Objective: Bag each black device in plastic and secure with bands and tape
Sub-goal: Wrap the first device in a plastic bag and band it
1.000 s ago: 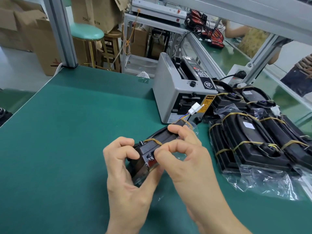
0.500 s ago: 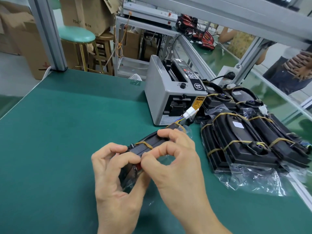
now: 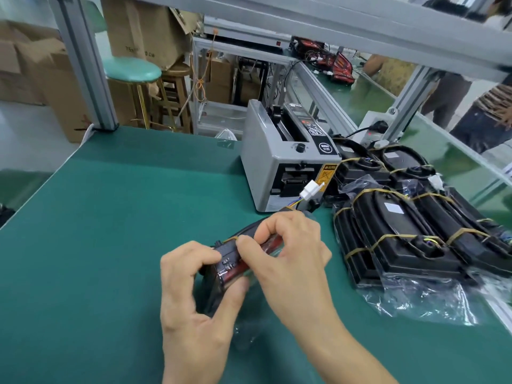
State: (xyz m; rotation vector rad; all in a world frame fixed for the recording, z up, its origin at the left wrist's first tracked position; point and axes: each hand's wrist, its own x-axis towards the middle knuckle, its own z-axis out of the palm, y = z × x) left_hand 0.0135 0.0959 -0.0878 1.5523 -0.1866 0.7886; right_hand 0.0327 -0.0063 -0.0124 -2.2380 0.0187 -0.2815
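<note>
Device [image 3: 235,261] rolled — red face up; hands [image 3: 191,295] unchanged.

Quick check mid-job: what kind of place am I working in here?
Likely a factory packing line: a green-matted workbench on aluminium framing, an automatic tape dispenser, and a pile of bagged, banded black devices.

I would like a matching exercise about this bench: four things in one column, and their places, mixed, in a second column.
Things:
1. black device
2. tape dispenser
3. bagged devices
4. green stool

Places:
A. behind the bench, on the floor
B. held between the left hand and right hand
C. piled at the bench's right side
D. standing mid-bench, beyond the hands

Pairs: 1-B, 2-D, 3-C, 4-A
</note>
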